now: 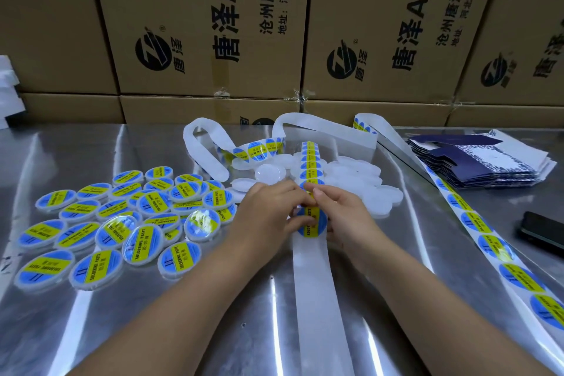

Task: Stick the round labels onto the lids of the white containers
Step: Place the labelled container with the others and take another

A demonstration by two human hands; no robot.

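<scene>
We had a single view, from a wide-angle camera worn on the head. It looked forward and down across the shiny surface (91,146). It sat close enough that both forearms (183,314) ran in from the bottom edge, and the left hand (268,214) and right hand (345,217) met near mid-frame, holding a container (311,223). The surface filled the lower half. A wall of cardboard boxes (198,24), faced almost squarely, closed off the top. The labelled containers (122,217) lay to the left, and a phone (543,229) sat at the right edge.
</scene>
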